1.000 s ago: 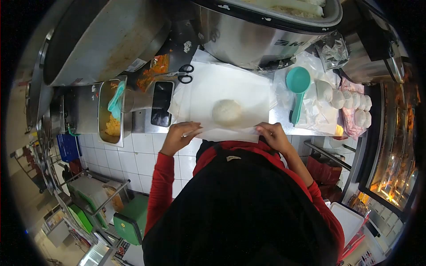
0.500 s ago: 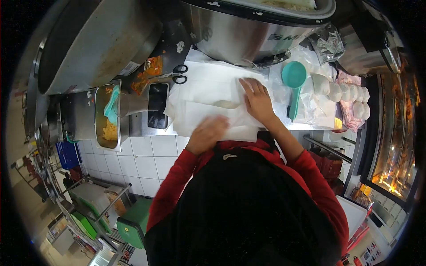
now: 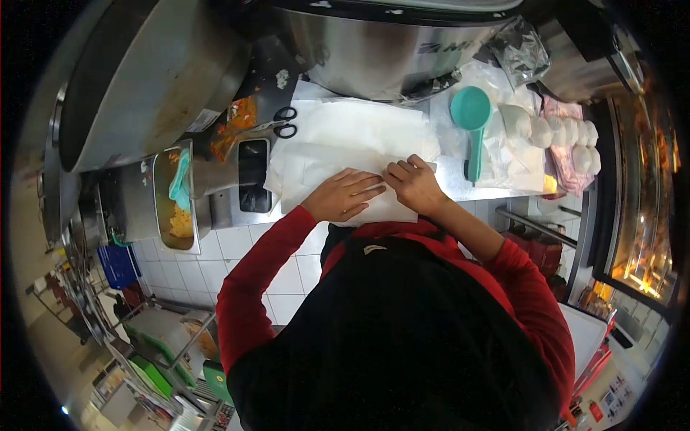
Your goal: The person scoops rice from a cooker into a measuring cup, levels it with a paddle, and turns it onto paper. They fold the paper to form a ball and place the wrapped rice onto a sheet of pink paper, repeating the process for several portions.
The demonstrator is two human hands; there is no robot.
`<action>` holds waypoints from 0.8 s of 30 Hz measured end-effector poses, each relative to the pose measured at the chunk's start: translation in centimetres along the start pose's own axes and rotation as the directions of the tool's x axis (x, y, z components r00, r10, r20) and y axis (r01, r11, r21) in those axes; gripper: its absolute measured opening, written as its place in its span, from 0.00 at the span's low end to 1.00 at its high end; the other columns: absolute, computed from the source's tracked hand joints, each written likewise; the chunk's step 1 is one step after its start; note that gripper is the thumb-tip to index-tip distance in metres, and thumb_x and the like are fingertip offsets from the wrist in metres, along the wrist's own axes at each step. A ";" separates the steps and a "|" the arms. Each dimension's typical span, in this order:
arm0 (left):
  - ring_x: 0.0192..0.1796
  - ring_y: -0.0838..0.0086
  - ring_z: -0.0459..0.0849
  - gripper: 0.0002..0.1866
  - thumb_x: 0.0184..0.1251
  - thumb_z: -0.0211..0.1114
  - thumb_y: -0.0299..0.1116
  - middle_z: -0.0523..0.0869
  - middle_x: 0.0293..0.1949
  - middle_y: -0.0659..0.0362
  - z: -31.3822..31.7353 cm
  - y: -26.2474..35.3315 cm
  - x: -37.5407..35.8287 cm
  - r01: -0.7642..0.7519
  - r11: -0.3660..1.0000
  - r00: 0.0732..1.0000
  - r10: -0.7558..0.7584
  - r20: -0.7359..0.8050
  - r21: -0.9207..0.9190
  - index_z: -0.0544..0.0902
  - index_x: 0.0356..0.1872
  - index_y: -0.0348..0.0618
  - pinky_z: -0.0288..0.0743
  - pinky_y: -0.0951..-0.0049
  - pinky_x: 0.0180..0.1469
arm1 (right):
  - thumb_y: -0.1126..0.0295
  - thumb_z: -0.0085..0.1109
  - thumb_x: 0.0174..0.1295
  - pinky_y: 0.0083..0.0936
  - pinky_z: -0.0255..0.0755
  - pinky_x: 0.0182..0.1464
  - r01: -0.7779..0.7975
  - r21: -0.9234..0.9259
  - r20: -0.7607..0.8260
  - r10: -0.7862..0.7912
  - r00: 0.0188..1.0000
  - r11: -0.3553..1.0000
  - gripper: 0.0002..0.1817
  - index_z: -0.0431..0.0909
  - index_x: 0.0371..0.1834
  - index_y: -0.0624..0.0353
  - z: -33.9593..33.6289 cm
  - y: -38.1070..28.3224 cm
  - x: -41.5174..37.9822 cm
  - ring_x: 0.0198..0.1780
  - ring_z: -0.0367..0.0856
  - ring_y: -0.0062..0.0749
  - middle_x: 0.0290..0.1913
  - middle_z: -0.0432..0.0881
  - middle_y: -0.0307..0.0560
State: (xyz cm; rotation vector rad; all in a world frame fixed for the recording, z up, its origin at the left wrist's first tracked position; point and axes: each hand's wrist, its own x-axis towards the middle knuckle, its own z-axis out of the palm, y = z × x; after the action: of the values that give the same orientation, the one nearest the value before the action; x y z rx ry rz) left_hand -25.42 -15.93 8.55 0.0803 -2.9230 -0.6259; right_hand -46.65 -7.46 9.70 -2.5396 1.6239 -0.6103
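Observation:
White paper sheets point(image 3: 359, 129) lie layered on the metal counter, with a folded part along the near side. My left hand point(image 3: 343, 195) rests on the paper with its fingers spread. Beside it, my right hand point(image 3: 413, 185) has its fingers curled in a pinch at the fold of the paper. To the left of the sheets are black-handled scissors point(image 3: 285, 123) and a dark phone point(image 3: 254, 176). On the right, a turquoise scoop point(image 3: 471, 109) lies on clear plastic.
A large steel pot point(image 3: 381, 54) stands behind the paper. A metal pan point(image 3: 195, 233) with orange food and a turquoise utensil is at the left. White round bundles point(image 3: 540, 132), crumpled foil point(image 3: 521, 54) and a glowing display case point(image 3: 640, 208) are at the right.
My left hand has moved beside my right and now lies spread on the paper. My right hand has come nearer and curled its fingers. The paper's folded part has shifted upward.

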 end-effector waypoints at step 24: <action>0.33 0.61 0.81 0.25 0.26 0.81 0.34 0.80 0.27 0.58 -3.5 -3.0 2.3 0.825 0.565 0.564 -0.825 -0.026 -0.034 0.76 0.28 0.43 0.73 0.65 0.35 | 0.62 0.70 0.41 0.37 0.75 0.44 -0.678 -0.012 -0.070 0.676 0.734 0.735 0.15 0.78 0.26 0.59 2.5 -0.5 0.9 0.42 0.79 0.45 0.36 0.78 0.52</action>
State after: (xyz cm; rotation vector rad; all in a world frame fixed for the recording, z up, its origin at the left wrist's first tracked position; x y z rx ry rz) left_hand -27.06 -20.30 10.80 1.5243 -2.6768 -0.7219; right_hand -45.02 -8.40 7.73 -1.7161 2.3926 -0.5652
